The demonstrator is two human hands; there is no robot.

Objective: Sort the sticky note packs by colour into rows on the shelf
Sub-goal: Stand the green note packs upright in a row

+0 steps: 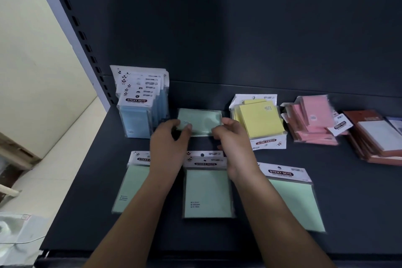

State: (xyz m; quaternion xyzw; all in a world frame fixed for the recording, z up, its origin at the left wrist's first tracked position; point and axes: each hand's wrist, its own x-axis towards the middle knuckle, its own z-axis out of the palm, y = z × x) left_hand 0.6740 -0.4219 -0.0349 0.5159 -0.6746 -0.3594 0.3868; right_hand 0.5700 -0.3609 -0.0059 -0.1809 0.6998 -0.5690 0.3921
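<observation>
Green pack (pixel 201 122), long axis running left-right

A dark shelf (pixel 348 213) sits against a dark back panel (pixel 239 28), with a pale slotted upright (pixel 61 17) on its left. Beyond are a cream wall (pixel 28 50), a pale floor (pixel 54 159) and possibly wooden furniture (pixel 15 152).

Shelf (pixel 326 213) dark grey. Packs: blue (pixel 139 115), mint green x4 (pixel 207 193), yellow (pixel 261 119), pink (pixel 313 119). Headers white w/ black label. Notebooks (pixel 374 137) rust-brown covers.
</observation>
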